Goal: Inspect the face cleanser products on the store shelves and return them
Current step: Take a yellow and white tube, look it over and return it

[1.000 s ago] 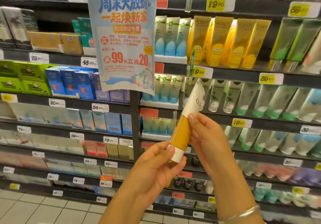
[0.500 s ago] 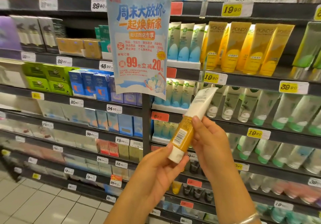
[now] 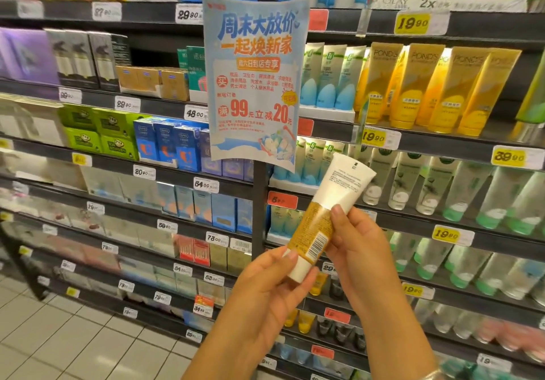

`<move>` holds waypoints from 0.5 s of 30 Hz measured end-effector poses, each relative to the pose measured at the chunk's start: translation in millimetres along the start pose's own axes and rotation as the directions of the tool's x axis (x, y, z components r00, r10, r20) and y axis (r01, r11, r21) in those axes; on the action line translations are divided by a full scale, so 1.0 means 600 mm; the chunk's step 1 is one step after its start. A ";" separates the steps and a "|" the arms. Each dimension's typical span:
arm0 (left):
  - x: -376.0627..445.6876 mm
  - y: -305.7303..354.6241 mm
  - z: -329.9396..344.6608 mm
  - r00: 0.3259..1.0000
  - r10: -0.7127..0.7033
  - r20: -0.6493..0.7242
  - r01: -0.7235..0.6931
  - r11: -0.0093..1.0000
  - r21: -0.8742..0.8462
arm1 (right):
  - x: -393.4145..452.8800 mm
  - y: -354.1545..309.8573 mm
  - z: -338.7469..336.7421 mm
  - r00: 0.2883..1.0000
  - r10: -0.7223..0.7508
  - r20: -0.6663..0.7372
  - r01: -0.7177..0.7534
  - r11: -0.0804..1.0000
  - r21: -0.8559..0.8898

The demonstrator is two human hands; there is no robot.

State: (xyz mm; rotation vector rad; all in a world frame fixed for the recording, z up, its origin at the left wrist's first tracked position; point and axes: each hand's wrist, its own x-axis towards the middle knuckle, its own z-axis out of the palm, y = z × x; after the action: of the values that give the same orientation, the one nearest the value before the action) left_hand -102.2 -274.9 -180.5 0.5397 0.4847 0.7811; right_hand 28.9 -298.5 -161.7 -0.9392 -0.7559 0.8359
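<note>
Tube [image 3: 326, 213], tilted, barcode near: left hand [image 3: 271, 291] pinches cap, right hand [image 3: 358, 249] grips middle, before shelves [image 3: 442, 220].

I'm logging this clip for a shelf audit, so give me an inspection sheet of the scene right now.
Surface: dark store shelves with price tags.
Job's things: white and orange tube, cap down, barcode side facing the camera.
Clutter: hanging promo poster; yellow tubes; blue boxes.
Hands: left hand holds the cap end; right hand grips the middle.
Cables: nothing seen.
Surroundings: tiled floor.
</note>
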 end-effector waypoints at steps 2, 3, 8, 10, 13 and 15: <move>-0.004 0.003 0.001 0.999 -0.045 0.015 0.047 0.994 -0.101 | -0.001 0.004 0.004 1.000 0.004 -0.004 -0.003 0.998 0.057; -0.006 0.005 0.001 0.998 -0.063 0.016 0.064 0.989 -0.132 | -0.001 0.007 0.005 1.000 0.007 -0.008 -0.006 0.997 0.080; -0.013 0.006 -0.009 0.994 -0.105 0.009 0.105 0.973 -0.204 | -0.008 0.017 0.011 1.000 0.014 0.005 -0.015 0.996 0.087; -0.016 0.006 -0.016 0.993 -0.116 0.028 0.120 0.973 -0.195 | -0.011 0.022 0.014 1.000 0.018 0.017 -0.019 0.997 0.074; -0.023 0.010 -0.029 0.992 -0.116 0.059 0.122 0.985 -0.123 | -0.015 0.031 0.023 0.999 0.032 0.022 -0.033 0.997 0.063; -0.026 0.015 -0.041 0.992 -0.111 0.066 0.115 0.992 -0.048 | -0.017 0.034 0.030 0.998 0.043 0.034 -0.045 0.998 0.054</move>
State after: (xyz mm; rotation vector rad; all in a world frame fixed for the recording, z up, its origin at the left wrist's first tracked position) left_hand -131.0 -274.6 -190.1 0.4836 0.4320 0.6645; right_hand 3.3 -293.6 -174.9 -0.8979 -0.7397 0.9084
